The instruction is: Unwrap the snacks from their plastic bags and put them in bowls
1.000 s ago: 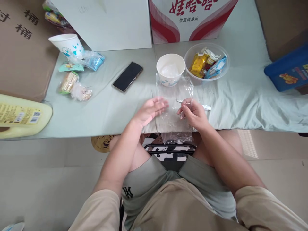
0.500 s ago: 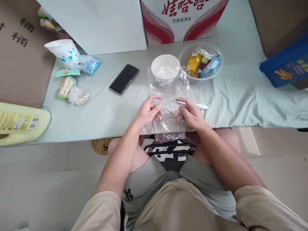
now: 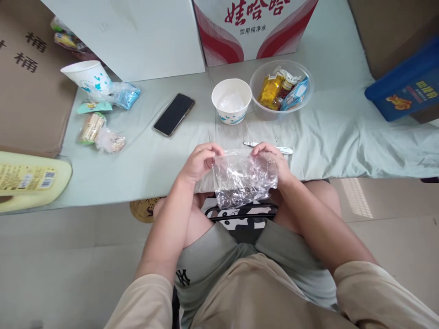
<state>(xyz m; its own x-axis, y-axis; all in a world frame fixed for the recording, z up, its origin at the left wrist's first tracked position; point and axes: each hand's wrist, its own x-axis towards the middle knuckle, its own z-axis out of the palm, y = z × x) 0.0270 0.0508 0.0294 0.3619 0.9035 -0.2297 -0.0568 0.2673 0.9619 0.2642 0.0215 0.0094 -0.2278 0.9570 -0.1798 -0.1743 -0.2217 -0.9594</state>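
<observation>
A crinkled clear plastic bag [image 3: 243, 178] hangs between my two hands, over the table's front edge. My left hand [image 3: 200, 162] pinches its upper left part. At the upper right part, my right hand [image 3: 272, 160] grips the plastic with bent fingers. Just beyond the right fingers lies a white-handled craft knife [image 3: 284, 150], partly hidden behind that hand. Farther back stands a white paper bowl [image 3: 232, 112] with a blue print. Beside it, a clear plastic bowl [image 3: 305, 103] holds several wrapped snacks [image 3: 272, 91].
A phone [image 3: 174, 114] lies left of the paper bowl. Farther left are a tilted paper cup [image 3: 87, 75], a blue wrapper [image 3: 128, 95] and packaged snacks [image 3: 92, 128]. A yellow jug [image 3: 34, 178], a blue container [image 3: 403, 91] and a red-and-white box [image 3: 254, 36] stand around the edges.
The plastic bag, spread flat up to the paper bowl before, is now folded down toward me and off the bowl. Both hands have closed on it.
</observation>
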